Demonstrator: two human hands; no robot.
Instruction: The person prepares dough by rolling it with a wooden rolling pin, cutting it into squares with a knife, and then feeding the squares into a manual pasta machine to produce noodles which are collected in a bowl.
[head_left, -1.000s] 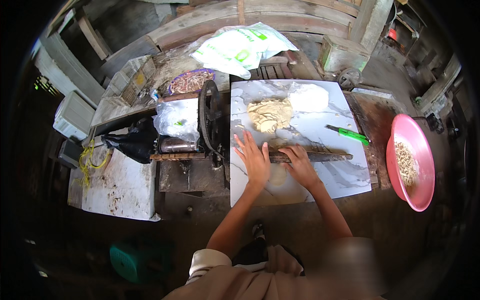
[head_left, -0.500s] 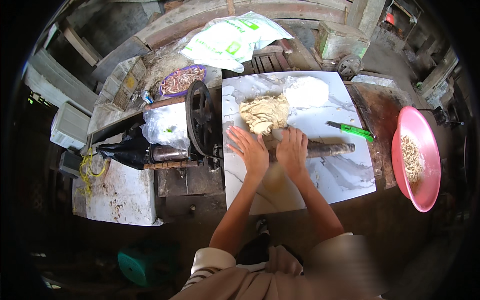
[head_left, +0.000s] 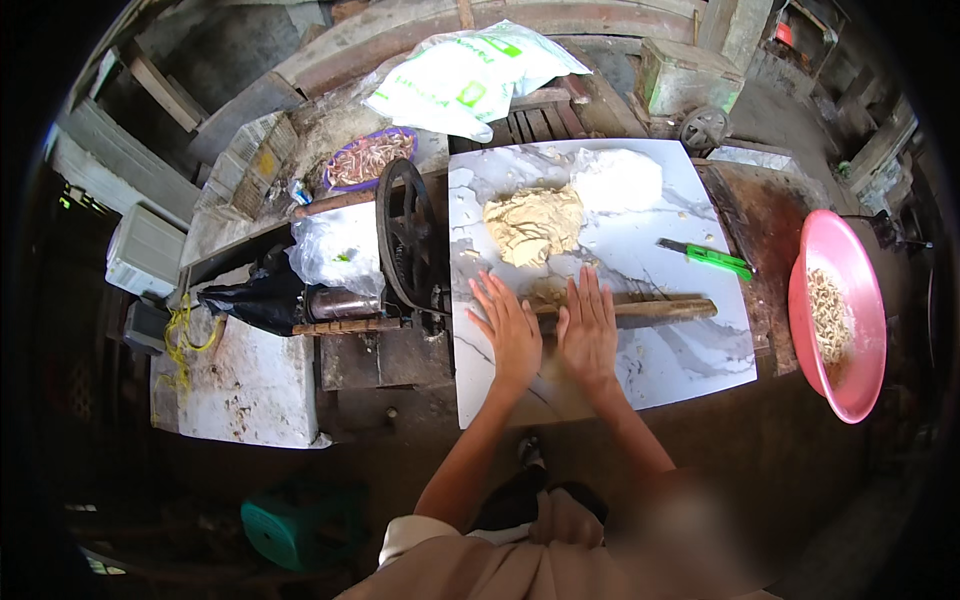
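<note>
My left hand (head_left: 511, 338) lies flat with its fingers spread, by the left end of a thick wooden rod (head_left: 665, 311) like a rolling pin. Over that rod rests my right hand (head_left: 588, 332), its fingers stretched out and pointing away from me. Neither hand grips anything; what is under the palms is hidden. Just beyond the fingertips sits a lumpy mound of pale dough (head_left: 533, 225) on the marble-patterned board (head_left: 690, 350). A white plastic bag (head_left: 618, 178) lies behind the dough. A green box cutter (head_left: 715, 259) is right of it, its blade end toward the left.
A pink basin (head_left: 868, 300) with pale, finger-like pieces stands at the right. Left of the board are a black handwheel machine (head_left: 388, 235) and a clear plastic bag (head_left: 335, 248). A purple-rimmed basket (head_left: 371, 160) of similar pieces and a large white sack (head_left: 470, 80) lie farther back.
My right hand has uncurled from a grip beside the dough and moved nearer, flat over the rod. My left hand has slid slightly nearer me. The rod has turned to show a lighter, flatter side.
</note>
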